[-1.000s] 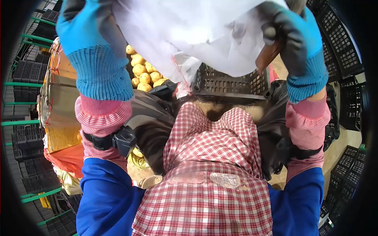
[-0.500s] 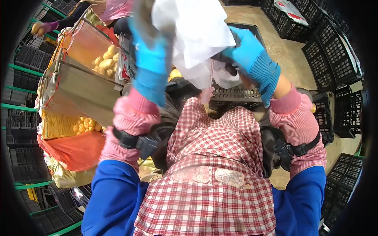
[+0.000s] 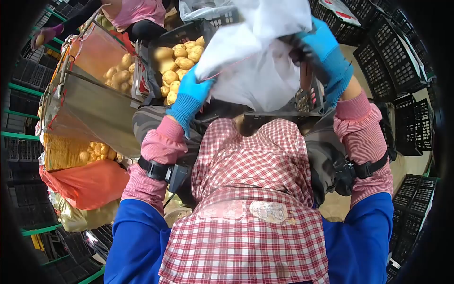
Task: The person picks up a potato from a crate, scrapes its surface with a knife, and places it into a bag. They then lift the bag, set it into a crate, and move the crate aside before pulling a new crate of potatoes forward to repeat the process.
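A thin white plastic bag (image 3: 257,71) is spread between my two hands, with a fine red line along its near left edge. My left hand (image 3: 191,97), in a blue glove, is closed on that left edge. On the other side my right hand (image 3: 326,61), gloved in blue with a dark palm, grips the bag's right edge. Below the bag sits a black plastic crate (image 3: 309,103), mostly covered by it. Beside my left hand, a dark-lined crate holds several potatoes (image 3: 182,59).
At the left stands a frame with a grey cloth side (image 3: 101,97), with more potatoes (image 3: 118,75) behind it and an orange sack (image 3: 87,182) below. A co-worker in pink (image 3: 139,14) is at upper left. Stacked black crates (image 3: 390,57) line the right.
My left hand has come down and nearer, bringing the bag's left edge with it. My right hand has shifted slightly up and right. The bag is spread wider, and the potato crate shows more.
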Available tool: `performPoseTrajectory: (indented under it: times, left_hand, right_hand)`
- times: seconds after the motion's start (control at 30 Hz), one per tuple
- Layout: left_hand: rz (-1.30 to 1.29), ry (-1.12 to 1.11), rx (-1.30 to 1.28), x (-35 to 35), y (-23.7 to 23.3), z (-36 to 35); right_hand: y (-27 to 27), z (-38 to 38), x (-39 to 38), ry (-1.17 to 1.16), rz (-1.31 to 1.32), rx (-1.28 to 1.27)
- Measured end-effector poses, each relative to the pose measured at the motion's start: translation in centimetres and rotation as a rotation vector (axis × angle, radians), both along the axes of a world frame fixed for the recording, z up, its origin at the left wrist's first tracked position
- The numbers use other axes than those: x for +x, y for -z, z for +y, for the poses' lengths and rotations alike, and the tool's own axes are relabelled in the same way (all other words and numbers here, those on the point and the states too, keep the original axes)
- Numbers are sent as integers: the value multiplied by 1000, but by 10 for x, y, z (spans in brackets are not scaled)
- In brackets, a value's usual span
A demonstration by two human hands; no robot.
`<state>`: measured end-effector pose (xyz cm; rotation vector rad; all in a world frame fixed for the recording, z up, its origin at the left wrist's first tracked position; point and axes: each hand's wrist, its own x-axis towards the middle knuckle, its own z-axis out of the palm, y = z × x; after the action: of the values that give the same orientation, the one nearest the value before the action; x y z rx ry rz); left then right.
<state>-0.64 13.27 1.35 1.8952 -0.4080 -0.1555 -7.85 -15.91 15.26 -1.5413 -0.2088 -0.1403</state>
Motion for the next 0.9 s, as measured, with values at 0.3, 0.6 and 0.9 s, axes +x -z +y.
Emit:
performPoseTrajectory:
  times: [0.3,0.6,0.9]
  left_hand:
    - [-162,235,183,31,110,-176]
    - [463,120,-905,59,21,-211]
    - [530,559,-1035,1,-138,-122]
  right_hand:
    - [-112,14,-32,220,-227,-146]
    - [-33,-154,-11,767,-53,-125]
    - [65,3,12,146,210,91]
